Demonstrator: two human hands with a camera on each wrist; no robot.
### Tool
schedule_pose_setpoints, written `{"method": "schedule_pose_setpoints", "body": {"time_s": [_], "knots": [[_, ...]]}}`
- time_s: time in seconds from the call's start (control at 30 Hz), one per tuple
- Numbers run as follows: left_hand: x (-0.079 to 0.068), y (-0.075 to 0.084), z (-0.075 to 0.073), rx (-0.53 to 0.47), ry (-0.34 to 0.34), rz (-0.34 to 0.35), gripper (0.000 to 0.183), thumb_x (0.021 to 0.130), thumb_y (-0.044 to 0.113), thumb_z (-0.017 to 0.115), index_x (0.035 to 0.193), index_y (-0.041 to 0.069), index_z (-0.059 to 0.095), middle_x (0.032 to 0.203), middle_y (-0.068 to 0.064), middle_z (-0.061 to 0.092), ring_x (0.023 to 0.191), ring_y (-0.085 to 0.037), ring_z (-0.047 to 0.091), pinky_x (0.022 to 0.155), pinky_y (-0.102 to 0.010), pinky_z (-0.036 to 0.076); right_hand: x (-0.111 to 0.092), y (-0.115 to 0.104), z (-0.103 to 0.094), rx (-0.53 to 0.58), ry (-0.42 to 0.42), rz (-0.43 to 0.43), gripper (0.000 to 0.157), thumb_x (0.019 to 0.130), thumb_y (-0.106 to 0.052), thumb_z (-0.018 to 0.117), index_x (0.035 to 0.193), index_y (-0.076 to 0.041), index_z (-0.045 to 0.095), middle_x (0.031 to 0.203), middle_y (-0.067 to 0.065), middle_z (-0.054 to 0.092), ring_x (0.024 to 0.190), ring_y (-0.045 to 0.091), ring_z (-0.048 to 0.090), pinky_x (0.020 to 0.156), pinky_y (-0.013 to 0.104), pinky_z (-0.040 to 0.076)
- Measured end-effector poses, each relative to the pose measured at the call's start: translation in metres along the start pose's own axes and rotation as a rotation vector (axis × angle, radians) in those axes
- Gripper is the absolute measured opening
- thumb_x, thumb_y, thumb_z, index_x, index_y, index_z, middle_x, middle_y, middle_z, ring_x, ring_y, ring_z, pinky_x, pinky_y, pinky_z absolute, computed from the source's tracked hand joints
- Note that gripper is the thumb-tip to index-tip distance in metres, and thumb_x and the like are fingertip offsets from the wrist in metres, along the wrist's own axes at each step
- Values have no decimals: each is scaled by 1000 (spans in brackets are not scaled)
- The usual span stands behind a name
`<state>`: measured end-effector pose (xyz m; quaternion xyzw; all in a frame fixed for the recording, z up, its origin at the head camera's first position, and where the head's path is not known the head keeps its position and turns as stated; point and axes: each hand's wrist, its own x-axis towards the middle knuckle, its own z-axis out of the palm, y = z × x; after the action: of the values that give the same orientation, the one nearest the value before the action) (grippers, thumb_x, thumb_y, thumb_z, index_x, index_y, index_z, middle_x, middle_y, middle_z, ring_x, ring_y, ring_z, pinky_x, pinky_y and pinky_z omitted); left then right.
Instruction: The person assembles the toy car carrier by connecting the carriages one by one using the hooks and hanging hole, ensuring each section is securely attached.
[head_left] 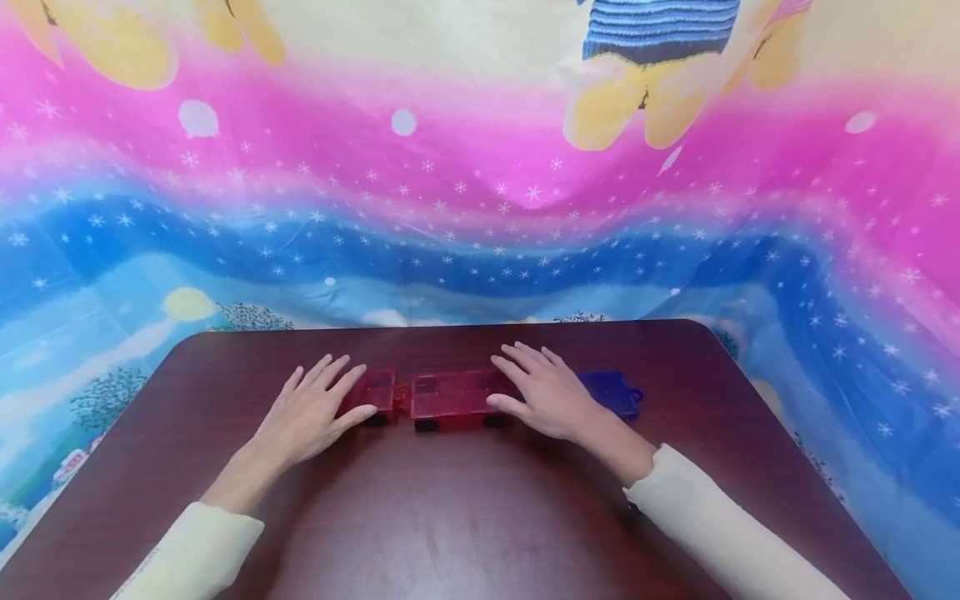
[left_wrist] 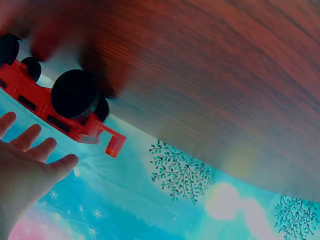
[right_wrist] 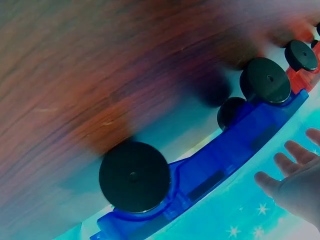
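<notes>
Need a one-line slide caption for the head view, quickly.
Left hand and right hand spread over red wheeled cars and a blue car, lined up on a brown table.

Middle red wagon (head_left: 453, 402): centre | left hand (head_left: 311, 412): 9 o'clock, spread over end red wagon (head_left: 381, 387) | right hand (head_left: 542, 392): 3 o'clock, spread | blue wagon (head_left: 613, 393): 3 o'clock, farther out

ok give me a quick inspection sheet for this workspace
Surface: glossy dark brown table, rounded far corners
Job's things: left translucent red plastic toy car, middle translucent red plastic toy car, right translucent blue plastic toy car, all wheeled, in a row
Clutter: nothing seen
Grippers: bare left hand and bare right hand, fingers extended at the row; contact unclear
Cables: nothing seen
Surroundings: pink and blue snowflake-printed cloth behind the table
</notes>
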<state>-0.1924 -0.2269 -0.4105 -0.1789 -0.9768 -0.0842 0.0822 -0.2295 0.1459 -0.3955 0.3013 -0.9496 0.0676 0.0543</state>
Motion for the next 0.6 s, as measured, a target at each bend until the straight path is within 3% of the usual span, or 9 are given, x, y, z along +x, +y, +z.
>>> {"method": "schedule_pose_setpoints", "body": {"time_s": [0.6], "knots": [[2, -6, 6, 14, -20, 23, 78, 93, 58, 63, 153, 11, 46, 156, -24, 39, 146, -46, 28, 116, -68, 14, 16, -24, 5, -14, -23, -55, 76, 99, -67, 44, 157, -19, 41, 162, 7, 36, 151, 29, 27, 121, 56, 19]]}}
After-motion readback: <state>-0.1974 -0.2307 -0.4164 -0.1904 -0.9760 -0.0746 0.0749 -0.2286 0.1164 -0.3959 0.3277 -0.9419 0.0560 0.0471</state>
